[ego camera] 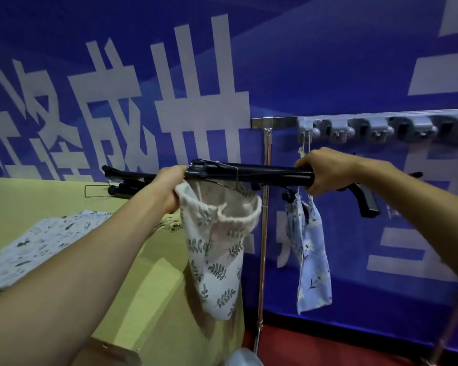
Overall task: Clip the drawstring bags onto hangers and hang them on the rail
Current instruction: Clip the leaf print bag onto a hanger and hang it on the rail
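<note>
Clipping was in hand: the left hand (pixel 167 188) pinched the leaf-print bag (pixel 214 260) to the black hanger (pixel 262 171), the bag dangling beneath. The right hand (pixel 325 173) gripped the hanger's right end. Next, probably, closing the clip.

**Table** (pixel 72 202): yellow-green flat top with matching sides, at the left of the view.
- Near side of the top: one pale drawstring bag (pixel 37 241) with a small dark print, lying flat and partly hidden behind a forearm.
- Far edge, by the wall: black hangers (pixel 127 182) lying in a bunch, with a wire hook (pixel 95 191) pointing left.
- Toward the right edge: small dark pieces (pixel 173 225), possibly clips, mostly hidden.

**Floor** (pixel 328 347): red, beside the table's foot.
</note>
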A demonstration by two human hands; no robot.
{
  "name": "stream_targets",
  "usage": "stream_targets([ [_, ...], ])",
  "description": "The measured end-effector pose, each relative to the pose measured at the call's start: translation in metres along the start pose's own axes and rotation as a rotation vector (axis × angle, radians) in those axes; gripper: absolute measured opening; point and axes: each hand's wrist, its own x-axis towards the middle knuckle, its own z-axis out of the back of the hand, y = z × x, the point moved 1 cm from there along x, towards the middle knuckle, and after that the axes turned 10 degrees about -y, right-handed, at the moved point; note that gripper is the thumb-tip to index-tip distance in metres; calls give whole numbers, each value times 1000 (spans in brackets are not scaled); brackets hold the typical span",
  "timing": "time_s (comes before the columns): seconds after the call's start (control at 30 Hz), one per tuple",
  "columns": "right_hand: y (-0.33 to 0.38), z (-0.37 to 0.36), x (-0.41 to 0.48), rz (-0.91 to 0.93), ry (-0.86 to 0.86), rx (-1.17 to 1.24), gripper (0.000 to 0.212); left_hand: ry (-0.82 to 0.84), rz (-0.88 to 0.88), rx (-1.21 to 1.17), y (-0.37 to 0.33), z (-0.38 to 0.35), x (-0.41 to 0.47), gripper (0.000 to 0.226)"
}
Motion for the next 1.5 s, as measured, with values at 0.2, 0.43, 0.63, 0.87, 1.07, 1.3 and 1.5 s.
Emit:
stream_targets([
  [0.2, 10, 30, -7, 21, 58, -206, 30, -125, -394, 246, -17, -1, -6, 19],
  [0.43, 54, 48, 1, 130, -6, -569, 28, -32, -586, 484, -18, -40, -42, 39],
  [0.63, 87, 32, 9, 356, -145, -857, 41, 89, -400, 212, -34, -62, -64, 26],
  [0.87, 80, 36, 27, 499, -370, -770, 31, 123, -505, 191, -13, -67, -61, 32],
  [1.07, 88, 43, 34, 521, -310, -606, 59, 280, -433, 142, -6, -72, -63, 20],
  [1.3, 87, 24, 48, 672, -334, -433, 34, 476, -458, 333, 7, -72, -56, 56],
  [1.5, 79, 15, 48, 716, -367, -310, 36, 351, -491, 266, 21, -76, -36, 36],
])
